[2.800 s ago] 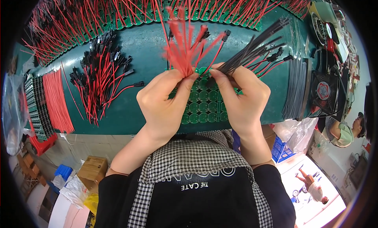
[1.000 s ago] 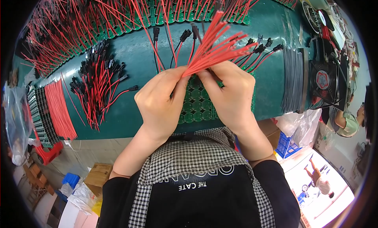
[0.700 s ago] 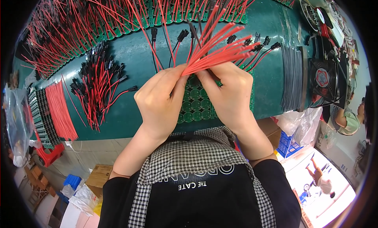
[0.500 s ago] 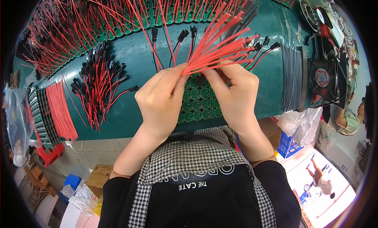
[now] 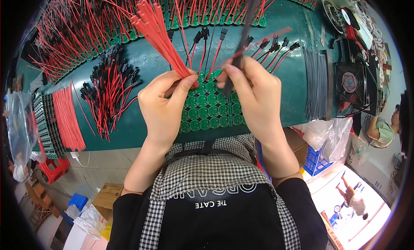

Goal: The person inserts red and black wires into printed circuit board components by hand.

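My left hand [image 5: 163,101] is closed around a bundle of red wires [image 5: 163,40] that fans up and to the left. Between the fingers of my right hand [image 5: 261,92] is a bundle of black wires [image 5: 246,28], blurred by motion, with a faint red streak beside it. Under both hands lies a panel of round green circuit boards [image 5: 210,110]. Several red-and-black leads with black plugs [image 5: 199,36] spread out from the panel's far edge.
To the left sit a pile of plugged leads [image 5: 110,94] and a row of red wires [image 5: 69,118]. Grey wires [image 5: 318,84] lie at the right, beside a small fan [image 5: 350,82]. Wired boards [image 5: 118,34] line the table's far side.
The red bundle has swung from the upper right to the upper left in my left hand. My hands have moved apart, and the black wires are now separate in my right hand.
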A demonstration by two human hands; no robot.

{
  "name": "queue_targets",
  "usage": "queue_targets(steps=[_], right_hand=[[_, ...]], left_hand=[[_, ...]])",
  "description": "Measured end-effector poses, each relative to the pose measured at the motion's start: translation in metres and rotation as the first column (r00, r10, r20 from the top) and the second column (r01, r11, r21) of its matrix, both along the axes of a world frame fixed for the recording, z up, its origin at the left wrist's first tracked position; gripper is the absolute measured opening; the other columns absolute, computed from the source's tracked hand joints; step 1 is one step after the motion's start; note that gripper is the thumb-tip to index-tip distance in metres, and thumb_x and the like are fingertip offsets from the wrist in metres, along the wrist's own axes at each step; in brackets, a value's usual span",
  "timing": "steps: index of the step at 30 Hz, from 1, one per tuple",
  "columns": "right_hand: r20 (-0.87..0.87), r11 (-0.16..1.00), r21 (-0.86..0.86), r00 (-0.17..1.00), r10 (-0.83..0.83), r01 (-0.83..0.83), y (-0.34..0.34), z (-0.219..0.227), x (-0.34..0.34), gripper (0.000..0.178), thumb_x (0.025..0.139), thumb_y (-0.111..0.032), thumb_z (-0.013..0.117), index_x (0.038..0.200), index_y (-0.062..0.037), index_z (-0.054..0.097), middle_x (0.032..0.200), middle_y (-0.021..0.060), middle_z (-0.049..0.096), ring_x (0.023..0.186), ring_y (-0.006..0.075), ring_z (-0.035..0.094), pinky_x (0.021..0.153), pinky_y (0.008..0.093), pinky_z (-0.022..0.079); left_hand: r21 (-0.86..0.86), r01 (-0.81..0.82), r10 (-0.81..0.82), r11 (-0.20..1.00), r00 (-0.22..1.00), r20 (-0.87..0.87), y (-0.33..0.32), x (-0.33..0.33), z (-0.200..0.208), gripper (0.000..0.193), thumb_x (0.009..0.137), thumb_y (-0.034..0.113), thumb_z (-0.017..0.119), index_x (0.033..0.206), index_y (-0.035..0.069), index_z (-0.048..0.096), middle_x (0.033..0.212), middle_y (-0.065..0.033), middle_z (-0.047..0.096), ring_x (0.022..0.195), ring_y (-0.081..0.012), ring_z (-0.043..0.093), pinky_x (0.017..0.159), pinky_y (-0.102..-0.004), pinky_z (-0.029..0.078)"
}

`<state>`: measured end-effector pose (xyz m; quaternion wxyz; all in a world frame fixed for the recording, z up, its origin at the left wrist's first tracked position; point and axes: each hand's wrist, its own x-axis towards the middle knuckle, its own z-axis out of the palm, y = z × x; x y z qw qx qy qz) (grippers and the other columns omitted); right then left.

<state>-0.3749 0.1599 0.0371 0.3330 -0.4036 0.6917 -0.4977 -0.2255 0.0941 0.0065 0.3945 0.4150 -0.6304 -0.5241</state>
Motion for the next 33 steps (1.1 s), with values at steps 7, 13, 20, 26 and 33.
queue_targets(steps=[7,13,20,26,33], right_hand=[[-0.356,0.991,0.096,0.926,0.125,-0.097,-0.033,0.02,-0.01,0.017,0.093,-0.011,0.053,0.091,0.0049,0.059,0.074,0.0102,0.066,0.067,0.0157,0.065,0.062,0.0264,0.051],[0.091,0.993,-0.116,0.996,0.016,-0.005,-0.003,0.015,-0.023,0.02,0.097,-0.014,0.051,0.092,0.0035,0.059,0.081,0.0083,0.067,0.075,0.0127,0.064,0.067,0.026,0.051],[0.176,0.985,-0.14,0.977,0.121,-0.097,0.022,-0.002,0.001,0.019,0.095,-0.013,0.052,0.094,0.0029,0.061,0.082,0.0065,0.067,0.075,0.0112,0.064,0.067,0.0263,0.051],[0.39,0.979,-0.166,0.905,0.172,-0.115,0.032,0.0,0.003,0.02,0.095,-0.015,0.052,0.095,0.0024,0.063,0.081,0.0077,0.066,0.075,0.0101,0.063,0.067,0.026,0.05],[0.225,0.936,-0.025,0.91,0.348,-0.352,0.048,0.002,-0.023,0.017,0.089,-0.011,0.061,0.092,0.0051,0.065,0.089,0.0078,0.066,0.084,0.0141,0.063,0.074,0.0263,0.051]], left_hand=[[0.183,0.103,-0.083,0.978,0.99,-0.113,0.0,-0.003,-0.002,0.012,0.083,0.001,0.067,0.092,-0.006,0.068,0.082,-0.0071,0.068,0.073,-0.0091,0.063,0.067,-0.0221,0.051],[0.284,0.253,-0.175,0.925,0.945,-0.276,0.001,-0.001,0.01,0.01,0.082,0.001,0.067,0.089,-0.005,0.068,0.098,-0.0115,0.067,0.084,-0.0098,0.063,0.074,-0.0229,0.051],[0.22,0.748,-0.646,0.626,0.656,-0.391,0.013,-0.005,0.016,0.009,0.078,0.003,0.072,0.085,-0.002,0.068,0.091,-0.0066,0.066,0.076,-0.01,0.061,0.068,-0.0232,0.048],[0.475,0.695,-0.605,0.54,0.713,-0.355,0.027,-0.002,0.019,0.01,0.081,0.005,0.071,0.086,-0.002,0.068,0.076,-0.0016,0.061,0.072,-0.0068,0.058,0.061,-0.0214,0.046],[0.334,0.769,-0.721,0.545,0.633,-0.282,0.035,0.007,0.017,0.007,0.081,0.002,0.068,0.087,-0.002,0.066,0.082,-0.0041,0.057,0.069,-0.009,0.057,0.059,-0.0224,0.046]])
